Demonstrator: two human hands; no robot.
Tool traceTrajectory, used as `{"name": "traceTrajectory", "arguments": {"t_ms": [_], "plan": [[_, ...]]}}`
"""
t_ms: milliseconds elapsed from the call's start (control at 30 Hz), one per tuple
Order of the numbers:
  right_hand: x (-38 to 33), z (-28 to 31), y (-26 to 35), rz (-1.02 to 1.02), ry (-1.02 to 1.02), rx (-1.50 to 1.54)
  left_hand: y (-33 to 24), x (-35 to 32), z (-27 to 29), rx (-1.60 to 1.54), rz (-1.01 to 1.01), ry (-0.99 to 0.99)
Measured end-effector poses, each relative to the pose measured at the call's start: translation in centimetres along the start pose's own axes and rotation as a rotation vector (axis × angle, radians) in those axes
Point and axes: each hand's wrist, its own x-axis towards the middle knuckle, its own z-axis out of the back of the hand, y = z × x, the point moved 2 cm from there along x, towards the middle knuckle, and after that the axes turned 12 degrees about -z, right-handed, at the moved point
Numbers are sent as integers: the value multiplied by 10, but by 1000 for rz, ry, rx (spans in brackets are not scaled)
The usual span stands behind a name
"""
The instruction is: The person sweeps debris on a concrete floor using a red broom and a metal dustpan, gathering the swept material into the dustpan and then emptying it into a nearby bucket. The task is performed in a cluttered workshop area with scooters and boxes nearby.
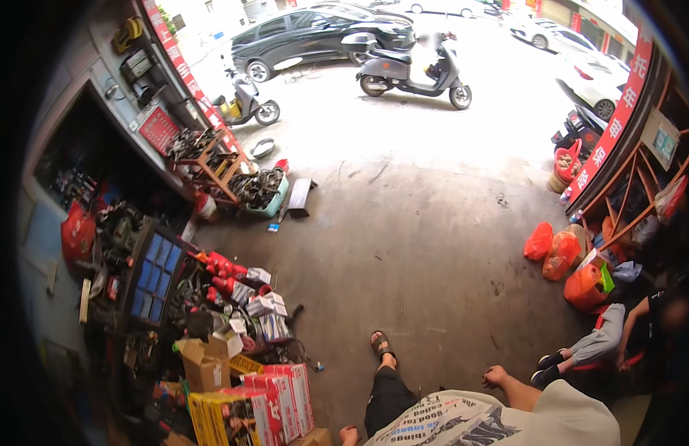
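My right hand [496,376] hangs beside my hip over the concrete floor [419,253], fingers curled in, with nothing seen in it. Only a small part of my left hand [350,435] shows at the lower edge, next to my dark trouser leg [387,398] and close to red and white boxes [281,401]; I cannot tell its fingers or whether it holds anything. My sandalled foot [381,346] is stepped forward on the floor.
Piled parts, cardboard boxes [205,364] and a blue-compartment bin rack [153,276] crowd the left side. A person sits low at the right [619,338] beside orange bags [564,253]. A grey scooter [408,70] and cars stand outside.
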Motion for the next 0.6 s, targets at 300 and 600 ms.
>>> {"name": "traceTrajectory", "arguments": {"t_ms": [300, 600], "plan": [[-61, -26, 189, 29, -55, 467, -433, 214, 17, 365, -661, 141], [-15, -37, 324, 130, -198, -3, -820, 303, -75, 226, -878, 151]]}}
